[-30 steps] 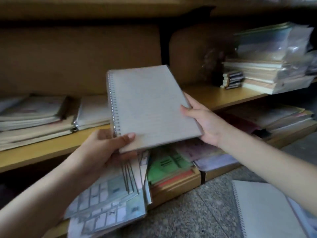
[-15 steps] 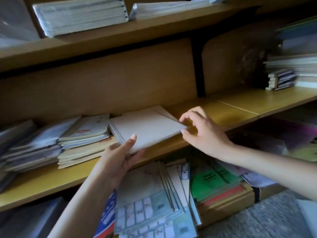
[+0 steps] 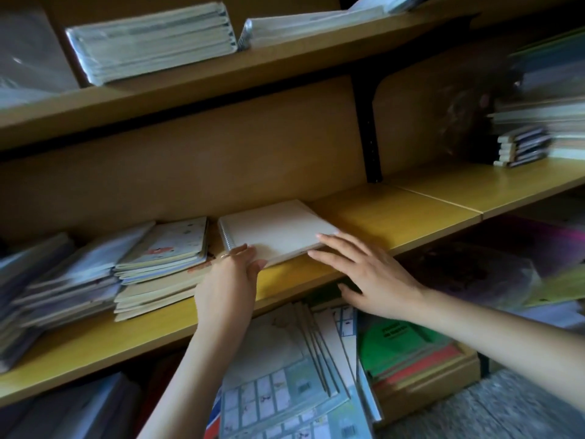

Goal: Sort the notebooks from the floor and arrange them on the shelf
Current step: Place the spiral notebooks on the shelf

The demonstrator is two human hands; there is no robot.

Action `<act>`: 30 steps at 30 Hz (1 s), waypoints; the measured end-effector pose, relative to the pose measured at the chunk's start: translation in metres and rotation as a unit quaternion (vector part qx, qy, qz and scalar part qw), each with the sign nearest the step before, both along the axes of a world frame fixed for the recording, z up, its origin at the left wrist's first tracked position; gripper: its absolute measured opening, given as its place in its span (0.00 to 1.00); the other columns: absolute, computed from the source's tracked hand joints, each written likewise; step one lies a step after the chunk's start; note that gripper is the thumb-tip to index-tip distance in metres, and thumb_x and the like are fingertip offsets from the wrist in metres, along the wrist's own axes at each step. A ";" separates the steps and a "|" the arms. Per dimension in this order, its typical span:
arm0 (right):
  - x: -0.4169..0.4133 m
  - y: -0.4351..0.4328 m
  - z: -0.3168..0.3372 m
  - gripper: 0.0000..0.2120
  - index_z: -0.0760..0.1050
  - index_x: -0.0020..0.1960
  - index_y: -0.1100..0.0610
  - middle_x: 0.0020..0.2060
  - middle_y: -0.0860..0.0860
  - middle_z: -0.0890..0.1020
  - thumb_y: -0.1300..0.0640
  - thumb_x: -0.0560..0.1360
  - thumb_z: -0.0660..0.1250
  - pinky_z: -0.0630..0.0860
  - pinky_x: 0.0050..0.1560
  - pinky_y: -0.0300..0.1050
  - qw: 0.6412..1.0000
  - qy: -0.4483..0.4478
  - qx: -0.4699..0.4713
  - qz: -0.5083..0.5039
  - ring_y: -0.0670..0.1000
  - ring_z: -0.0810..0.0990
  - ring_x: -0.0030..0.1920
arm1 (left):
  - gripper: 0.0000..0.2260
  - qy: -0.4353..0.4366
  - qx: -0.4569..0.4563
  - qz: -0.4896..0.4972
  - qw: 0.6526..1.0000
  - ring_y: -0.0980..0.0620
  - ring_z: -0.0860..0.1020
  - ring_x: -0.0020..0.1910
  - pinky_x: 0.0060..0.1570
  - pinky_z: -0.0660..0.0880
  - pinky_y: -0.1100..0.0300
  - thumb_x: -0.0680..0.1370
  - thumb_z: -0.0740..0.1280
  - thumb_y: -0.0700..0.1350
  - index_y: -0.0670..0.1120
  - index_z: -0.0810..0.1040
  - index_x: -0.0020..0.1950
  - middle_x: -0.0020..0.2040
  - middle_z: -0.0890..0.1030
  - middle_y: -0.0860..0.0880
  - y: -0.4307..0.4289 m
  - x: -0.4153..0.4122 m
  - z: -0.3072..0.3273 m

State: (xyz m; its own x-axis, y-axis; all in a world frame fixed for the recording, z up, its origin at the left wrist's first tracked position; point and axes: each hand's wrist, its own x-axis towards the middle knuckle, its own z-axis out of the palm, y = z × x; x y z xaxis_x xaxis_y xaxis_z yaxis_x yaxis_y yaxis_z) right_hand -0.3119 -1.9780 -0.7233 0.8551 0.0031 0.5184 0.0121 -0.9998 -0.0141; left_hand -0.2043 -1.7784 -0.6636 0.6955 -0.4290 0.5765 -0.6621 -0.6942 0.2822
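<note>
One notebook (image 3: 272,229): lay flat on shelf (image 3: 395,217), spiral left, just beyond both hands.
Left hand (image 3: 228,280): pinched near-left corner.
Right hand (image 3: 370,270): fingers straight, touched near-right corner.

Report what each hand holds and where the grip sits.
Left hand pinches the spiral notebook at its near left corner; right hand holds nothing, straight fingers touching its right corner.
</note>
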 end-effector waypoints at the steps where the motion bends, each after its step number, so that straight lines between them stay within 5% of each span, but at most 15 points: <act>1: -0.001 -0.002 -0.001 0.34 0.46 0.75 0.40 0.76 0.42 0.41 0.52 0.77 0.62 0.47 0.71 0.54 1.000 0.023 -0.016 -0.012 0.46 0.37 0.75 | 0.16 -0.008 0.006 0.004 1.000 0.47 0.75 0.62 0.53 0.73 0.54 0.79 0.61 0.52 0.52 0.75 0.66 0.66 0.75 0.52 -0.001 0.001 0.001; 4: -0.005 -0.003 0.001 0.34 0.42 0.75 0.37 0.74 0.40 0.37 0.51 0.78 0.60 0.41 0.72 0.55 0.998 0.052 -0.030 -0.027 0.46 0.37 0.75 | 0.15 -0.009 0.009 0.018 1.000 0.47 0.75 0.62 0.51 0.73 0.56 0.80 0.61 0.52 0.53 0.74 0.66 0.66 0.75 0.53 -0.005 0.008 0.003; 8: -0.004 -0.001 0.003 0.32 0.44 0.75 0.38 0.75 0.39 0.49 0.49 0.79 0.58 0.45 0.73 0.50 0.999 0.046 -0.017 -0.023 0.44 0.51 0.75 | 0.15 0.004 -0.005 0.021 1.000 0.47 0.75 0.63 0.51 0.72 0.57 0.80 0.60 0.51 0.53 0.74 0.67 0.67 0.75 0.53 -0.010 0.021 0.001; 20: -0.005 0.002 -0.001 0.30 0.53 0.74 0.38 0.74 0.39 0.58 0.47 0.75 0.61 0.47 0.72 0.52 0.999 0.024 0.003 -0.029 0.45 0.56 0.74 | 0.18 0.004 0.044 -0.003 0.999 0.43 0.72 0.66 0.57 0.72 0.51 0.83 0.53 0.49 0.51 0.66 0.73 0.75 0.63 0.50 -0.016 0.040 -0.009; 25: -0.008 0.003 -0.007 0.32 0.51 0.75 0.38 0.75 0.40 0.57 0.46 0.75 0.60 0.43 0.72 0.48 0.999 0.024 -0.009 -0.031 0.45 0.55 0.74 | 0.21 -0.024 -0.007 0.043 0.999 0.40 0.79 0.49 0.34 0.73 0.56 0.81 0.54 0.51 0.49 0.59 0.74 0.76 0.53 0.42 -0.019 0.020 -0.030; 28: -0.012 0.004 -0.010 0.33 0.47 0.75 0.38 0.75 0.40 0.54 0.46 0.75 0.60 0.37 0.71 0.47 0.999 0.034 -0.012 -0.027 0.46 0.51 0.75 | 0.19 -0.086 -0.069 0.005 0.994 0.41 0.78 0.33 0.24 0.69 0.59 0.77 0.60 0.46 0.42 0.64 0.67 0.68 0.63 0.37 -0.015 0.008 -0.045; 30: -0.015 0.004 -0.012 0.34 0.45 0.75 0.38 0.76 0.41 0.51 0.46 0.75 0.60 0.35 0.72 0.48 0.999 0.043 -0.014 -0.017 0.46 0.48 0.75 | 0.17 -0.129 -0.064 -0.013 0.990 0.41 0.77 0.34 0.27 0.69 0.59 0.76 0.59 0.46 0.42 0.65 0.63 0.63 0.67 0.36 -0.013 0.003 -0.053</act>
State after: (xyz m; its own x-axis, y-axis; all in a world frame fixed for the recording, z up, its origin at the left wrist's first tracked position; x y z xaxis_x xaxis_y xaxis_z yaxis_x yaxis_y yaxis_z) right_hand -0.3274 -1.9742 -0.7356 0.8959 -0.0139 0.4440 -0.0226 -0.9996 0.0142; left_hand -0.2010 -1.7911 -0.7163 0.5085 -0.3568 0.7836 -0.7405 -0.6456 0.1865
